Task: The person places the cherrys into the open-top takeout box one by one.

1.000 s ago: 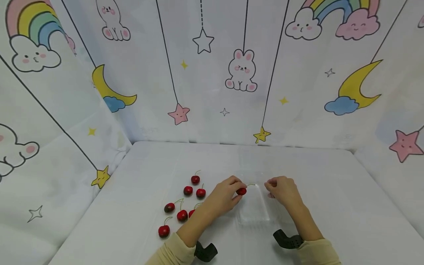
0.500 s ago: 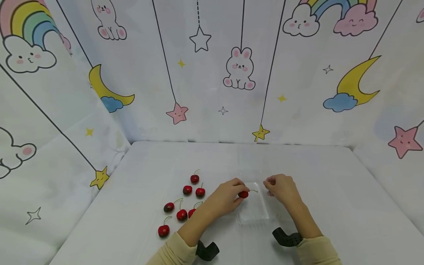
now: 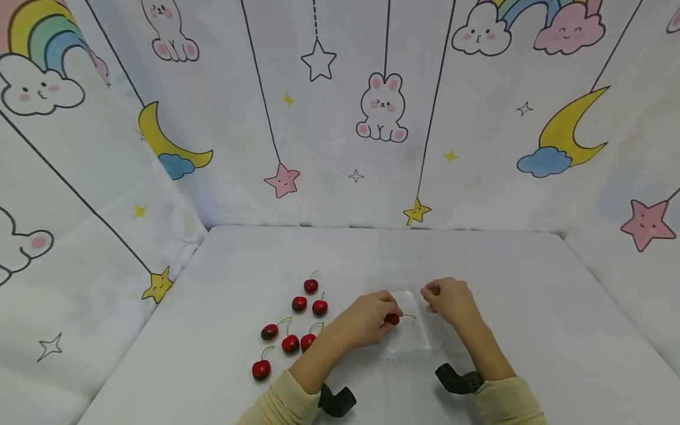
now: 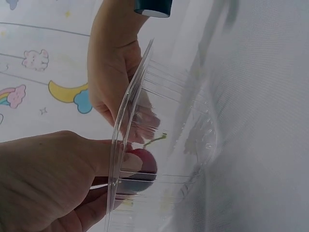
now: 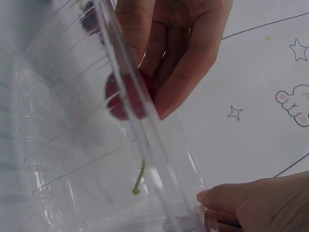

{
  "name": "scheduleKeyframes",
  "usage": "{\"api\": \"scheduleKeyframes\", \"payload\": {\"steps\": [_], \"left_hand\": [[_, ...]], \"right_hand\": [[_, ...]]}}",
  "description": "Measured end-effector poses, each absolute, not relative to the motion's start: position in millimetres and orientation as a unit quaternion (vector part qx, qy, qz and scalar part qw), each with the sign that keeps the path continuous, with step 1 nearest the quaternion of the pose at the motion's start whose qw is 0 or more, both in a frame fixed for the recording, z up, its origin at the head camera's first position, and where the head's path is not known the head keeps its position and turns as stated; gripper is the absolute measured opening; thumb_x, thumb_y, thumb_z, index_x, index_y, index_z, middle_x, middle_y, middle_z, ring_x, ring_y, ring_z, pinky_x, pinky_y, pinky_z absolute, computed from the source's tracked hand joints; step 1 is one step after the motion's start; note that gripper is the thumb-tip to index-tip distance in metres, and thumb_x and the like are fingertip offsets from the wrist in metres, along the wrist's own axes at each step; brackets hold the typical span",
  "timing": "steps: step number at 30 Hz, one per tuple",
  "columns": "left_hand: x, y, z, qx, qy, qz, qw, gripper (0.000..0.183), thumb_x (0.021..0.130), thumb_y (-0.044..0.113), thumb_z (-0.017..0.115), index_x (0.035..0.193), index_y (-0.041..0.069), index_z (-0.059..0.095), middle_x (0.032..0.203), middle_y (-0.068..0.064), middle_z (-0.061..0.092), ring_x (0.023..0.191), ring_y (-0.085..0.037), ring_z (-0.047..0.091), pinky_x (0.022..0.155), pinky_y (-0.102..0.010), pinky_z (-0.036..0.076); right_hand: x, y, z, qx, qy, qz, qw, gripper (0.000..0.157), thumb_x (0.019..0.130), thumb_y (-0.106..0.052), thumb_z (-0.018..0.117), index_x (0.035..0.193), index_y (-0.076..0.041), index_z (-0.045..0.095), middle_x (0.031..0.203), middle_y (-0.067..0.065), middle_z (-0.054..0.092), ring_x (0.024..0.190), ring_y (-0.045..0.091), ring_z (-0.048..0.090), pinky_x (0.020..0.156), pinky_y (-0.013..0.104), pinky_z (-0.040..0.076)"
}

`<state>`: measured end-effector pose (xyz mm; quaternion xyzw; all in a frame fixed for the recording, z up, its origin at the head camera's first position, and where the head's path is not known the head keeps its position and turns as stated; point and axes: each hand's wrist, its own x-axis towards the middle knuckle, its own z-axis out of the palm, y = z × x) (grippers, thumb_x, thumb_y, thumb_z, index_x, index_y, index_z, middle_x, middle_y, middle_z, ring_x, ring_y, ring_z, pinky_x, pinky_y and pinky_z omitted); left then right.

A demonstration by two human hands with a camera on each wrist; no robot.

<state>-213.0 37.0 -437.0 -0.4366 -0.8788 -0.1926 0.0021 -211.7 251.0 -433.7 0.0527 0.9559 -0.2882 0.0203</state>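
Observation:
My left hand point(image 3: 366, 320) pinches a dark red cherry point(image 3: 392, 319) between thumb and fingers, its green stem pointing right. The cherry is over the clear plastic container point(image 3: 406, 349); in the left wrist view the cherry point(image 4: 147, 162) shows through the container's wall, at the level of its rim and just below. At the right side of the container my right hand point(image 3: 451, 302) has curled fingers. In the right wrist view the thumb and fingers of this right hand point(image 5: 265, 203) grip the container's rim.
Several cherries with stems lie loose on the white table point(image 3: 175, 360) left of the container, among them a front cherry point(image 3: 261, 370) and a back cherry point(image 3: 311, 286). A printed cloth wall point(image 3: 340, 136) stands behind the table. Black wrist mounts point(image 3: 459, 379) project inward from both sleeves.
My left hand has moved the cherry nearer to me and slightly right, further over the container. The right hand has stayed at the container's side. The view has shifted a little.

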Motion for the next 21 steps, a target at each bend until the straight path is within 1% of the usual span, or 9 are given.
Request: {"api": "scheduleKeyframes", "payload": {"steps": [5,10,13,16,18,21], "left_hand": [[-212.8,38.8,-438.4,-0.428,-0.885,-0.183,0.001,0.022,0.087,0.012,0.065,0.109,0.015,0.07,0.109,0.004,0.064,0.093,-0.006,0.061,0.084,-0.016,0.049],[-213.3,38.9,-438.7,-0.427,-0.886,-0.182,0.004,0.02,0.088,0.013,0.065,0.108,0.015,0.07,0.11,0.004,0.063,0.09,-0.005,0.06,0.083,-0.016,0.049],[-214.1,38.5,-439.2,-0.428,-0.884,-0.188,0.001,0.02,0.088,0.014,0.065,0.108,0.015,0.07,0.109,0.004,0.063,0.085,-0.003,0.059,0.079,-0.014,0.048],[-214.3,37.0,-437.9,-0.43,-0.881,-0.2,0.002,0.021,0.089,0.014,0.064,0.11,0.015,0.069,0.11,0.003,0.063,0.084,-0.003,0.058,0.078,-0.012,0.048],[-214.3,35.7,-436.0,-0.428,-0.879,-0.21,0.009,0.021,0.089,0.015,0.064,0.11,0.014,0.068,0.111,0.003,0.063,0.085,-0.004,0.059,0.078,-0.012,0.048],[-214.4,32.6,-431.3,-0.42,-0.881,-0.218,0.026,0.022,0.089,0.016,0.064,0.111,0.014,0.068,0.112,0.002,0.062,0.094,-0.008,0.061,0.085,-0.016,0.05]], "right_hand": [[-212.4,250.7,-434.8,0.052,0.957,-0.286,0.017,0.026,0.091,-0.02,0.061,0.103,0.002,0.07,0.074,0.004,0.071,0.06,0.007,0.063,0.056,0.026,0.048],[-212.5,250.2,-434.9,0.055,0.957,-0.286,0.02,0.027,0.091,-0.021,0.061,0.104,0.002,0.07,0.075,0.004,0.071,0.06,0.007,0.062,0.056,0.027,0.048],[-212.2,250.3,-434.8,0.056,0.956,-0.288,0.023,0.028,0.091,-0.021,0.061,0.105,0.002,0.069,0.076,0.005,0.072,0.061,0.007,0.063,0.057,0.028,0.049],[-212.0,250.1,-434.1,0.056,0.956,-0.288,0.026,0.027,0.091,-0.021,0.061,0.104,0.002,0.069,0.074,0.004,0.071,0.06,0.008,0.062,0.057,0.027,0.048],[-212.0,250.0,-433.9,0.057,0.956,-0.288,0.028,0.027,0.091,-0.021,0.061,0.104,0.002,0.069,0.073,0.003,0.071,0.06,0.008,0.062,0.057,0.027,0.048],[-212.3,249.7,-434.2,0.06,0.956,-0.286,0.032,0.027,0.091,-0.02,0.061,0.105,0.002,0.069,0.073,0.003,0.07,0.061,0.008,0.062,0.057,0.027,0.048]]}}
